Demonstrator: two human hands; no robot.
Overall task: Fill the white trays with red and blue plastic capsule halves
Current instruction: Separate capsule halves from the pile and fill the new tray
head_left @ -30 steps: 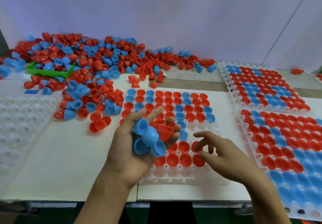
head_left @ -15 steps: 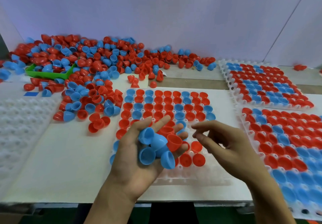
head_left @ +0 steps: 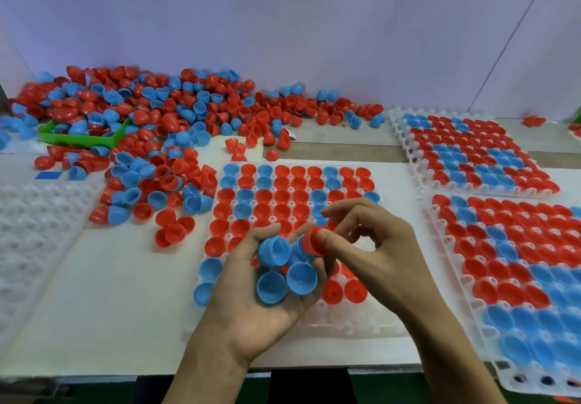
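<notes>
My left hand [head_left: 251, 303] is palm up over the middle white tray [head_left: 361, 328] and cradles several blue capsule halves [head_left: 273, 251] in its curled fingers. My right hand [head_left: 374, 256] reaches across from the right and pinches a red capsule half [head_left: 312, 241] between thumb and forefinger, right at the left hand's fingertips. The middle tray holds red and blue halves in its far rows. Its near rows show bare white cups. The hands hide part of the tray.
A big loose pile of red and blue halves [head_left: 163, 139] covers the far left, around a green bin [head_left: 78, 139]. Two filled trays [head_left: 471, 155] [head_left: 518, 278] lie at the right. A bare white tray [head_left: 34, 230] lies at the left.
My right hand has risen off the tray, moved left to the left hand and taken hold of the red half there. The left hand has shifted slightly nearer.
</notes>
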